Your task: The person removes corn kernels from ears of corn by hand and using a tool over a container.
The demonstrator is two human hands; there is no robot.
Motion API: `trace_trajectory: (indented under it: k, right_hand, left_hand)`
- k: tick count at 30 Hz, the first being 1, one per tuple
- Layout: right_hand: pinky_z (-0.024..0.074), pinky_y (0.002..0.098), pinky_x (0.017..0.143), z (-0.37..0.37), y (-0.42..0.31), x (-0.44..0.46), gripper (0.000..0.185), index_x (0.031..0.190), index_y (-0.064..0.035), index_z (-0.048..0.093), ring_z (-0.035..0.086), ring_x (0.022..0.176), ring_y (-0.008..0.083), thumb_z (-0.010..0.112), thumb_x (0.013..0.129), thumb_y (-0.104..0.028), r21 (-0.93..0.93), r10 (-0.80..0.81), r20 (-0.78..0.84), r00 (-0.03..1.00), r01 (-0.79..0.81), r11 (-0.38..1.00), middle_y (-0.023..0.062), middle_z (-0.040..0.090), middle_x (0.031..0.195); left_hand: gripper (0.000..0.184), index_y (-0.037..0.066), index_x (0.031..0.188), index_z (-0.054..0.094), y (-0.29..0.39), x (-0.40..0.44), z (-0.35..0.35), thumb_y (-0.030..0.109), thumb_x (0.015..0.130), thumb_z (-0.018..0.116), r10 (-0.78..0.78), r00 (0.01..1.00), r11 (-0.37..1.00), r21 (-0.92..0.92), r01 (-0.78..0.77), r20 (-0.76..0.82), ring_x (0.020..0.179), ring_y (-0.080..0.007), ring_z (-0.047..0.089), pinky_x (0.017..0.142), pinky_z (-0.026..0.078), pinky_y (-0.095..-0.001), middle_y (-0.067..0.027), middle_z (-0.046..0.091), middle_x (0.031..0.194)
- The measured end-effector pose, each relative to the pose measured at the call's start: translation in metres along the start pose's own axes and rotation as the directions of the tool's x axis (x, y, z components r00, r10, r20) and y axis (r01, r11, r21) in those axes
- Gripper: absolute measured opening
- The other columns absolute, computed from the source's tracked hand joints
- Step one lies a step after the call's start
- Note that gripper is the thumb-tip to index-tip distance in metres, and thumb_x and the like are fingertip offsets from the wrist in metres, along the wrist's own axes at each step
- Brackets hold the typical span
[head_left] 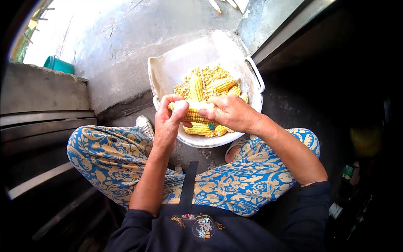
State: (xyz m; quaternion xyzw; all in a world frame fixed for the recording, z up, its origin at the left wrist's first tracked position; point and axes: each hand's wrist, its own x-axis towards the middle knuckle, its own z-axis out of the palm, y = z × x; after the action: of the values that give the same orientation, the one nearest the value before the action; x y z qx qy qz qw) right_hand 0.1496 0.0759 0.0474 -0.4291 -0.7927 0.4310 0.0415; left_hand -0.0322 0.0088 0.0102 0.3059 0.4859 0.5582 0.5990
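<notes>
Both my hands hold one corn cob [194, 112] level above a white tub. My left hand [171, 115] is closed around its left end, with the thumb on top. My right hand [233, 112] grips the right end, its thumb pressed against the kernels. A pale strip along the top of the cob looks bare of kernels. Inside the white tub [168, 71] lie loose yellow kernels [215, 73] and several more cobs, among them an upright-lying cob [196, 87] and a slanted cob [221, 85]. My hands hide part of the tub's contents.
The tub stands on the grey floor between my feet, its handle [257, 74] at the right. A teal bucket [59, 64] sits beyond the low wall [44, 88] at left. More cobs [215, 6] lie at the far top. A dark doorway edge [289, 31] runs along the right.
</notes>
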Motion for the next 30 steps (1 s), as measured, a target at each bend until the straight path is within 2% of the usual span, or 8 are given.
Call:
trace_trajectory:
  k: [7,9,12,15,17,20,27,30]
  right_hand:
    - [0.0473,0.0404,0.064,0.007,0.014,0.003,0.047,0.084,-0.0018,0.065,0.063,0.07,0.0341,0.043,0.093,-0.043,0.141,-0.093,-0.107,0.99,0.108,0.984,0.0213,0.061,0.071]
    - [0.0469,0.0408,0.064,0.009,0.017,0.005,0.046,0.083,-0.0016,0.065,0.062,0.069,0.0342,0.042,0.094,-0.04,0.128,-0.117,-0.14,0.983,0.136,0.982,0.021,0.061,0.071]
    - [0.0472,0.0431,0.066,0.009,0.015,0.005,0.044,0.082,-0.0022,0.063,0.062,0.071,0.0362,0.042,0.094,-0.038,0.145,-0.137,-0.189,0.972,0.166,0.975,0.0207,0.062,0.073]
    - [0.0476,0.0448,0.068,0.007,0.012,0.003,0.043,0.082,-0.0027,0.062,0.062,0.073,0.0377,0.041,0.094,-0.038,0.009,-0.11,-0.162,0.981,0.113,0.994,0.0221,0.062,0.074]
    - [0.048,0.0464,0.069,0.01,0.01,0.002,0.042,0.082,-0.0033,0.062,0.062,0.074,0.0383,0.04,0.094,-0.037,-0.044,-0.124,-0.185,0.975,0.118,0.992,0.0227,0.062,0.075]
    - [0.049,0.0472,0.068,0.009,0.003,0.0,0.04,0.084,-0.0037,0.062,0.062,0.074,0.038,0.04,0.094,-0.036,-0.138,-0.097,-0.204,0.974,0.07,0.988,0.022,0.063,0.075]
    - [0.0502,0.046,0.066,0.02,0.002,-0.001,0.038,0.083,-0.0038,0.06,0.063,0.073,0.0375,0.041,0.093,-0.035,-0.145,-0.087,-0.225,0.971,0.055,0.988,0.0214,0.062,0.072]
    - [0.0506,0.0453,0.058,0.029,-0.001,-0.001,0.038,0.08,-0.0041,0.056,0.063,0.067,0.0366,0.042,0.094,-0.037,-0.317,-0.222,-0.212,0.952,0.148,0.937,0.0196,0.062,0.067]
  left_hand:
    - [0.03,0.006,0.102,0.049,-0.002,-0.003,0.001,0.025,0.085,0.065,0.033,0.999,0.999,0.015,-0.033,0.002,0.073,-0.009,0.058,0.056,0.052,-0.0224,-0.0034,0.058,0.083]
    - [0.033,0.005,0.105,0.048,0.004,-0.005,0.001,0.021,0.083,0.068,-0.007,1.0,1.0,-0.016,0.007,0.022,0.077,-0.01,0.058,0.06,0.052,-0.022,-0.0053,0.059,0.089]
    - [0.047,0.003,0.109,0.044,0.012,-0.007,0.006,0.008,0.074,0.075,0.067,0.993,0.998,-0.029,-0.064,0.093,0.092,-0.015,0.059,0.079,0.051,-0.0256,-0.0113,0.058,0.104]
    - [0.048,0.001,0.108,0.044,0.01,-0.006,0.002,0.005,0.072,0.076,-0.011,0.993,1.0,-0.01,0.013,0.116,0.095,-0.0163,0.06,0.082,0.051,-0.0277,-0.0118,0.059,0.104]
    - [0.049,0.001,0.107,0.045,0.003,-0.007,0.003,0.003,0.071,0.077,-0.003,0.995,1.0,-0.024,0.005,0.096,0.091,-0.0155,0.061,0.079,0.052,-0.0265,-0.0118,0.06,0.1]
    - [0.047,0.005,0.108,0.046,-0.009,-0.008,0.006,0.004,0.071,0.076,0.04,0.999,0.999,0.033,-0.039,-0.021,0.079,-0.0128,0.061,0.062,0.052,-0.0222,-0.0089,0.06,0.094]
    - [0.046,0.005,0.106,0.046,-0.018,-0.009,0.009,0.009,0.071,0.076,0.063,0.99,0.997,0.05,-0.057,-0.125,0.071,-0.0109,0.059,0.054,0.047,-0.0216,-0.0075,0.061,0.089]
    - [0.041,0.006,0.095,0.047,-0.02,-0.007,0.011,0.016,0.071,0.079,0.041,0.962,0.999,-0.024,-0.049,-0.269,0.066,-0.0079,0.057,0.052,0.046,-0.0199,-0.0041,0.059,0.079]
